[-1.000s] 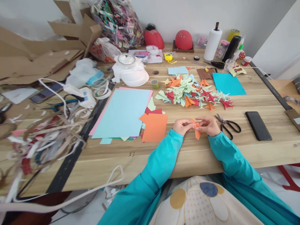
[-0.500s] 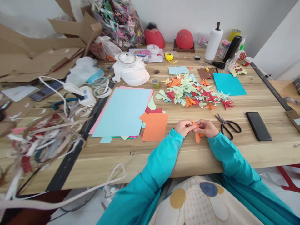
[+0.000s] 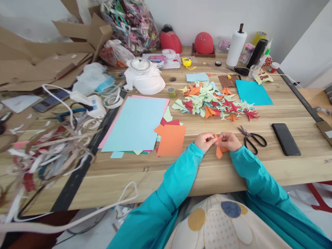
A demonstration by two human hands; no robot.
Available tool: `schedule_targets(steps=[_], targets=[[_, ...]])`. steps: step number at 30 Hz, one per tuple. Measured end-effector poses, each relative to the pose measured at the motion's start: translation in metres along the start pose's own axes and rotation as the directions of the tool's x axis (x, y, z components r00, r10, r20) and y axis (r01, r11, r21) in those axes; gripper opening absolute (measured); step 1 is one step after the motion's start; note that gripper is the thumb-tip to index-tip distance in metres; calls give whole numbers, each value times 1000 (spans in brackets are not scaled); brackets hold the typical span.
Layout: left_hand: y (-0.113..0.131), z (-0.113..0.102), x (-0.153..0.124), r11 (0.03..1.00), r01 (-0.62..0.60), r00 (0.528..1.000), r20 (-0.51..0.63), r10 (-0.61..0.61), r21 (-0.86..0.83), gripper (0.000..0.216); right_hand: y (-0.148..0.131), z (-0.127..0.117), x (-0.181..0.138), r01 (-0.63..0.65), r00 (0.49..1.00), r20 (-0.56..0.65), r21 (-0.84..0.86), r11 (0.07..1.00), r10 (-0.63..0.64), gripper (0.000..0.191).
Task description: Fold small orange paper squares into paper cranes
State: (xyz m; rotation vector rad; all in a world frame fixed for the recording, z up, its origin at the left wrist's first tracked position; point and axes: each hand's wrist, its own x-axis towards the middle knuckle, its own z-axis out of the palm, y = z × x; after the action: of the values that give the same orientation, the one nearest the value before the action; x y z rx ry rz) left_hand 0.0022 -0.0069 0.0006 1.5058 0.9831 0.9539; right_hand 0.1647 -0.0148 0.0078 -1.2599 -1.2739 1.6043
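Observation:
Between my hands is a small folded piece of orange paper [image 3: 219,151], held just above the table near its front edge. My left hand [image 3: 204,141] pinches it from the left with thumb and forefinger. From the right, my right hand [image 3: 230,141] is closed on the same piece, and the fingers cover part of its folds. Beyond my hands lies a heap of folded paper cranes [image 3: 207,98] in pale green, orange, red and blue. Flat orange paper [image 3: 171,140] lies to the left of my left hand.
Black-handled scissors [image 3: 251,138] and a black phone [image 3: 286,139] lie right of my hands. Large light-blue sheets [image 3: 137,121] are stacked at left. Teal paper [image 3: 254,92] and a paper roll [image 3: 236,48] are farther back. Cords and scraps [image 3: 57,148] cover the left side.
Both hands stay in almost the same place on the folded orange paper. My left fingers have shifted very slightly; a little more of the orange shows under my right fingers.

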Motion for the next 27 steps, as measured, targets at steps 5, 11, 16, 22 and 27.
schedule_targets(steps=[5,11,16,22,27], targets=[[1,3,1,997,25,993,-115,-34,-73,29,1,1,0,-12,999,46,69,998,8,34],[0,5,2,987,51,996,-68,-62,-155,31,2,2,0,-22,996,89,103,994,13,32],[1,5,1,980,71,996,-39,-80,-186,35,2,2,0,-9,996,93,69,998,3,30],[5,5,1,947,72,997,27,-67,-314,37,1,1,0,24,989,143,112,993,-40,27],[5,6,1,929,64,998,14,-63,-364,36,0,0,-1,17,987,157,169,985,-44,27]])
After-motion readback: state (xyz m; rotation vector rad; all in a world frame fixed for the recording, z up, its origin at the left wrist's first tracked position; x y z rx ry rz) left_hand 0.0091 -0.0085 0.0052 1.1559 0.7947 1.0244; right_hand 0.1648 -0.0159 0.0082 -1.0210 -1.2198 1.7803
